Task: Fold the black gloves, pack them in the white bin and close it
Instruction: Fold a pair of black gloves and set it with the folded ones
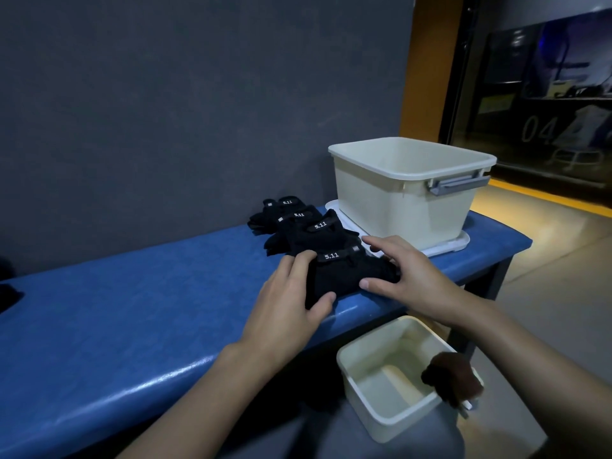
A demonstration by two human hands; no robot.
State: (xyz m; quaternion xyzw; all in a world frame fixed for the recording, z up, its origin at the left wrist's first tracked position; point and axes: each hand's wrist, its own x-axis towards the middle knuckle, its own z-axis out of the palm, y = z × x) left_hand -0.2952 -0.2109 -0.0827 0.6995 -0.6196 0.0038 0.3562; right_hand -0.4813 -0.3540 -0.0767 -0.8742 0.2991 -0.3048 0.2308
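Several folded black gloves with "5.11" tags lie in a row on the blue padded bench [132,309]. The nearest black glove [344,276] sits at the bench's front edge. My left hand [291,303] grips its left side, thumb against the front edge and fingers on top. My right hand [407,273] rests on its right side, fingers spread and thumb at the front. Behind it lie a second glove [318,236] and a farther pile [281,212]. The open white bin [407,190] stands on its white lid [457,245] at the bench's right end.
A smaller white bin [390,382] sits on the floor below the bench's front edge, with a dark brown item [453,379] hanging over its right rim. A grey wall runs behind the bench. A dark object [10,298] lies at the far left.
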